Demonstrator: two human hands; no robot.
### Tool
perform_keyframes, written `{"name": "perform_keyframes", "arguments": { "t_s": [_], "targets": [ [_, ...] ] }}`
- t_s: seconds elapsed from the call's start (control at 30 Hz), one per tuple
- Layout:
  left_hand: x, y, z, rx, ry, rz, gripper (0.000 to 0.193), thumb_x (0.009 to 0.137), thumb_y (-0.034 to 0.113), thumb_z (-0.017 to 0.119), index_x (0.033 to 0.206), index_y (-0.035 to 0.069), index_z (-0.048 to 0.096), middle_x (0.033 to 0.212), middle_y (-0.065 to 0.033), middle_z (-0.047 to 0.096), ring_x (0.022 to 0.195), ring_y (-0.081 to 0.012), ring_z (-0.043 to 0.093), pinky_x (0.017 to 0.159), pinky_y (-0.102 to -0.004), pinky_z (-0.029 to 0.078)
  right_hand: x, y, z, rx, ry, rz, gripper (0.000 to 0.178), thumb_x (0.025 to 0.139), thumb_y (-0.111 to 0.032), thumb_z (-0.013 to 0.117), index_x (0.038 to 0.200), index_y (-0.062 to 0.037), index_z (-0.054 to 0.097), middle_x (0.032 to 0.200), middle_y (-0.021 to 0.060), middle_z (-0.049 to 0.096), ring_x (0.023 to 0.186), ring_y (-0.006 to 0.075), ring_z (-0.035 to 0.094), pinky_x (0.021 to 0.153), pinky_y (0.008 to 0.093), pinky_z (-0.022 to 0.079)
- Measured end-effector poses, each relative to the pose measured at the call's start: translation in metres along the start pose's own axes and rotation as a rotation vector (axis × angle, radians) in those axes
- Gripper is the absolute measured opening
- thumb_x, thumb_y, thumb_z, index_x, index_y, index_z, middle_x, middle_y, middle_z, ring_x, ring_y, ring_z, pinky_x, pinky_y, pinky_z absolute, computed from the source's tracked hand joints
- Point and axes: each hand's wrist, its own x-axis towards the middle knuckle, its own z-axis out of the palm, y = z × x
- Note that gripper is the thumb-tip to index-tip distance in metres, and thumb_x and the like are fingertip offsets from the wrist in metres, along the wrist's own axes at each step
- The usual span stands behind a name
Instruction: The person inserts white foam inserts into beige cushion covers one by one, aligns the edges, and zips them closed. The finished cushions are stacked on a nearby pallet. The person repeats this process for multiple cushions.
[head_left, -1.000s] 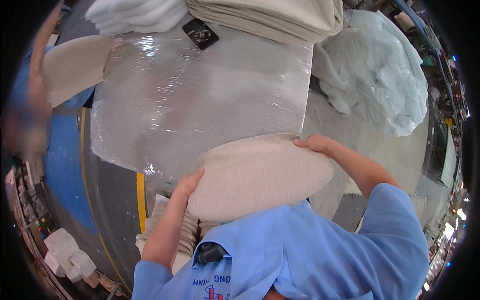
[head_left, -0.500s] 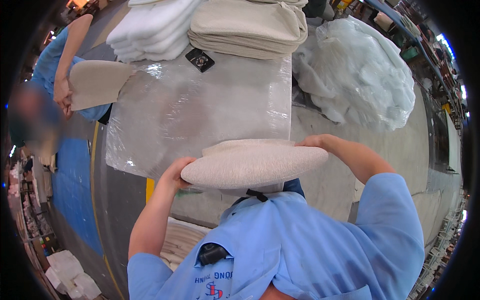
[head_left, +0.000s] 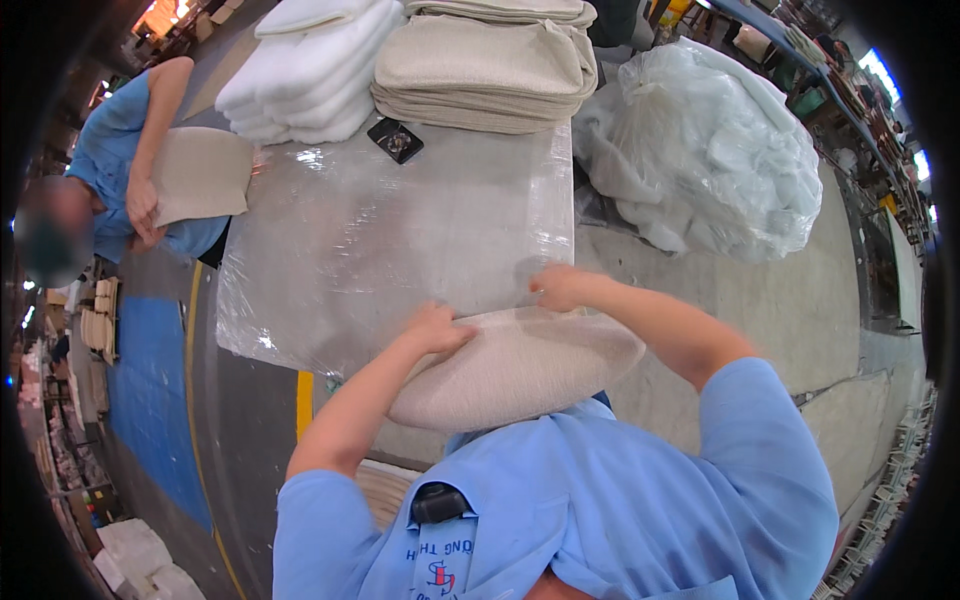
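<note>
A plump beige fabric cushion [head_left: 520, 370] rests between the plastic-covered table's near edge and my body, its far edge lying against the table. My left hand [head_left: 440, 328] is closed on the cushion's far edge, left of its middle. Over the right part of that same edge, my right hand [head_left: 562, 287] has its fingers bent together. Blur hides what, if anything, they pinch. Clear plastic film covers the table [head_left: 400, 230].
Beige cushion covers [head_left: 480, 70] and white padding [head_left: 300, 75] are stacked at the table's far side, near a small black item [head_left: 395, 140]. A large plastic bag of white material [head_left: 710, 150] stands right. At left, a co-worker [head_left: 125, 140] handles a beige fabric piece [head_left: 205, 172].
Both hands have moved from the cushion's ends inward to its far edge. The cushion has tipped and come closer to my body.
</note>
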Motion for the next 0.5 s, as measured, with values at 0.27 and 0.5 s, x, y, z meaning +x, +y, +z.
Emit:
{"name": "perform_keyframes", "arguments": {
  "t_s": [0.27,0.5],
  "targets": [
    [0.015,0.013,0.007,-0.209,-0.19,0.121,0.053,0.091,0.041,0.075,0.126,0.001,0.075,0.121,-0.0215,0.074,0.118,-0.0344,0.069,0.1,-0.0449,0.054,0.014,-0.054,0.014,-0.073,-0.036,-0.068,0.026,0.092,-0.017,0.069,0.114,-0.0074,0.077,0.124,0.0222,0.07,0.117,0.0387,0.068,0.097,0.0479,0.056],
    [0.03,0.01,0.026,-0.444,0.045,0.184,0.029,0.099,0.03,0.069,0.107,0.003,0.072,0.094,-0.0182,0.073,0.09,-0.0284,0.069,0.082,-0.0438,0.053,0.027,-0.05,0.009,0.153,-0.094,0.036,0.022,0.095,-0.02,0.066,0.11,-0.0084,0.077,0.108,0.0227,0.075,0.104,0.0365,0.073,0.087,0.0491,0.056]
  ]
}}
